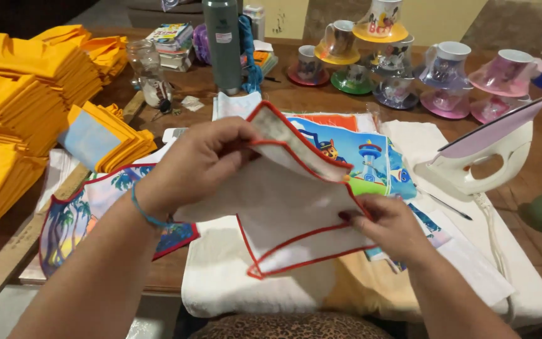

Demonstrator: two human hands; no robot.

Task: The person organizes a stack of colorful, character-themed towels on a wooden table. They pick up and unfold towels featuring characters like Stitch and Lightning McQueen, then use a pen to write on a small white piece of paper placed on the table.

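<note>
Hands hold a red-trimmed cloth pouch (296,213) above a wooden table (321,97).
Left hand (199,163) pinches its top edge; right hand (390,223) grips its side, beside an iron (484,154).

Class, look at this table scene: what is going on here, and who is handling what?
A person holds a white cloth piece with red edging in both hands: the left hand pinches its upper part, the right hand grips its right side. It hangs above a white padded cloth on the table. An iron stands upright to the right, folded yellow cloths are stacked at left, and mugs on saucers line the back.
</note>
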